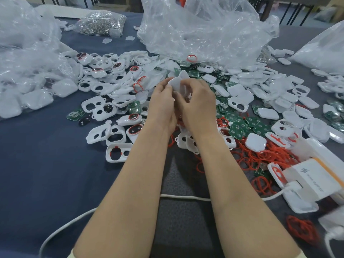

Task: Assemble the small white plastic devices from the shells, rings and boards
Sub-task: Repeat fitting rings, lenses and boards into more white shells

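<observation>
While I hold it over the heap on the table (46, 164), the white shell (177, 81) sits between both grips: left hand (162, 105) curled on its left edge, right hand (197, 105) pinching its right. Loose shells (115, 135), red rings (260, 155), green boards (240, 129) around; plastic bags (204, 34) beyond.

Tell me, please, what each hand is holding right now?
Left hand: grips the small white plastic shell.
Right hand: pinches the same shell from the other side.
</observation>
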